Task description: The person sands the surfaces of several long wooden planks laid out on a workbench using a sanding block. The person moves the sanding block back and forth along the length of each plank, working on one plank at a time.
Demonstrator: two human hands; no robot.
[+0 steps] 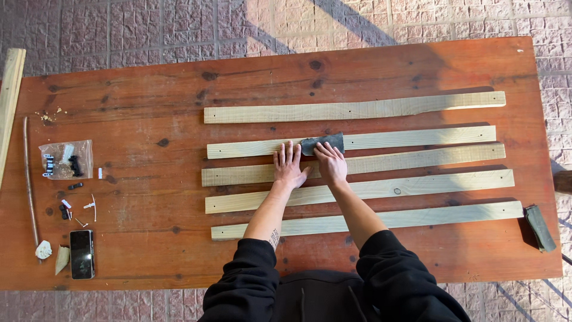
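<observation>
Knotty red-brown surface (149, 101) on pink paving (179, 24); five slats (357, 110). Left hand (288, 164) flat, grip apart; right hand (330, 164) pressing sandpaper (323, 143), grip flat on it.

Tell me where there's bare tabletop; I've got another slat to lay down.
Free patches on the reddish-brown wooden table: the strip above the top pale wooden slat, and the band between the clear plastic bag of small parts and the slats' left ends. Crowded: the five slats, and bits around the black phone.
</observation>
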